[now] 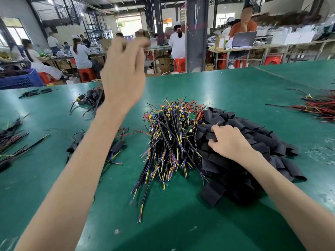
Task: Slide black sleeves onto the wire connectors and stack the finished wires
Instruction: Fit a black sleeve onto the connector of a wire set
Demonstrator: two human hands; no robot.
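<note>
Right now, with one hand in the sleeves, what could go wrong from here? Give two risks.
One: the right hand digs into loosely overlapping black sleeves, so it may lift several at once. Two: the wire pile is tangled and touches the sleeves, so pulling one wire could drag out others and scatter sleeves.

Hall: large workshop, dark steel roof frame | surface (235,84): green mat | pillar (196,33): dark, just beyond the far edge | benches (253,47): long, with red plastic stools (179,64) beside them | blue crate (20,80): far left | windows (14,33): bright, left wall | doorway (129,26): daylit, at back | ceiling lamps (49,0): lit
</note>
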